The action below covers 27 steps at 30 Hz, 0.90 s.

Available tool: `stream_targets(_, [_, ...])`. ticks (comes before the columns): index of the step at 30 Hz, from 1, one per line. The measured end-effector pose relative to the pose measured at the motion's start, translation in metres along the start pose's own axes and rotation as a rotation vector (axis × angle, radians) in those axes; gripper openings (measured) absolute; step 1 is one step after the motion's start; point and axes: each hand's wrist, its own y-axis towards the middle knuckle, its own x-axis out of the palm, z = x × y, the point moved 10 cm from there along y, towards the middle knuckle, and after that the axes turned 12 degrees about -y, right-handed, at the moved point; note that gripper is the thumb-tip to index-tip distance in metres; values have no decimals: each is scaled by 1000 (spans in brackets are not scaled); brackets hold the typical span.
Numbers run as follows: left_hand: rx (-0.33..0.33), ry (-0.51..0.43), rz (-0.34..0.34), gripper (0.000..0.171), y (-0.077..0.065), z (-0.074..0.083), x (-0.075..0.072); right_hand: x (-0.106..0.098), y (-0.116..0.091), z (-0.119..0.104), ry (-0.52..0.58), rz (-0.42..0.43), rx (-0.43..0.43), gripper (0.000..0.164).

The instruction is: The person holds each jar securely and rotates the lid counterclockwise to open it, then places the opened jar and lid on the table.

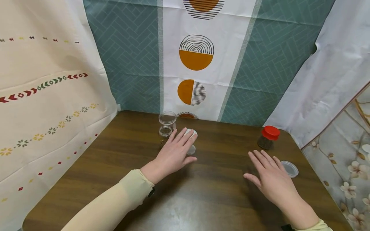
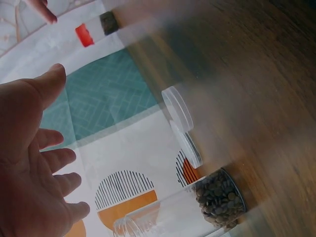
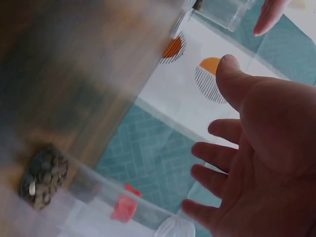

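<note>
My left hand hovers over the table, fingers straight and spread, holding nothing. Beside it stands a clear jar with dark brown bean-like pieces at its bottom and a threaded mouth. Two round lids, one clear and one pale, are near that jar. On the other side my right hand is also spread, with nothing in it. Next to it a clear round jar top shows, its body hidden by the hand; the right wrist view shows brown pieces in its bottom. Past the fingertips stands a red-lidded jar.
A wider clear container stands at the back, behind the small jar. The brown wooden table ends at hanging cloths: a green and white one behind, a cream one on the left, a floral one on the right.
</note>
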Motion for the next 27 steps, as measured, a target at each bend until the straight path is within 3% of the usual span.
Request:
stream_targets(5, [7, 15, -17, 87, 1, 1, 1, -6, -7, 9, 25, 88, 4, 83])
stream_targets(8, [2, 11, -21, 88, 1, 1, 3, -8, -10, 16, 29, 99, 22, 83])
stream_targets(18, [3, 8, -14, 90, 0, -2, 4, -5, -19, 51, -18, 66, 114, 84])
stream_targets(27, [5, 7, -14, 90, 0, -3, 6, 4, -23, 67, -39, -1, 176, 88])
